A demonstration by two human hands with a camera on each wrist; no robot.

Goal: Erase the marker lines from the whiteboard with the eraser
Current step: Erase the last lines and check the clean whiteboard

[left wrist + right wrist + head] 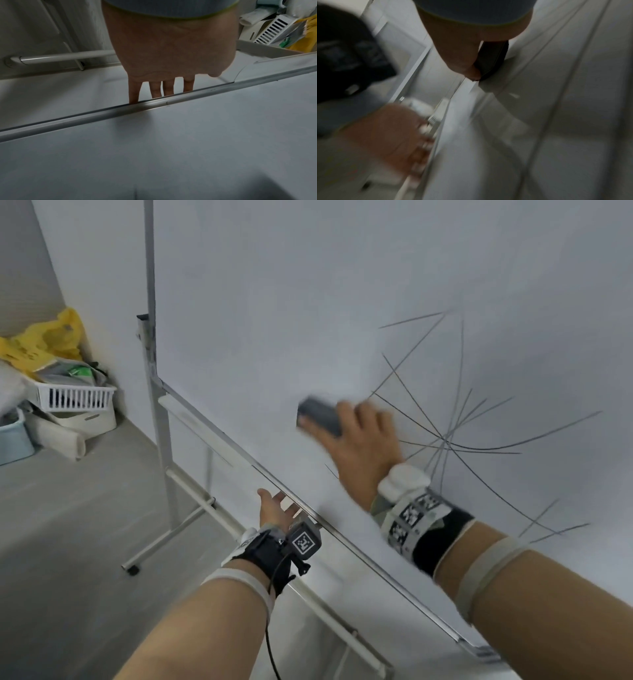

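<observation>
The whiteboard (274,302) stands on a wheeled frame and fills most of the head view. Several thin dark marker lines (448,440) cross each other on its right part. My right hand (329,422) grips a dark grey eraser (317,414) and presses it flat on the board, just left of the lines; it is motion-blurred. In the right wrist view the eraser (493,60) shows dark under the thumb (471,71). My left hand (275,506) is at the board's bottom metal edge (171,102), fingers (169,88) straight, their tips hidden behind the rail.
A pen tray (191,419) runs below the board's lower edge. The stand's leg and caster (133,568) reach out over the grey floor. In the left corner lie a yellow bag (51,337), a white basket (75,397) and other bins.
</observation>
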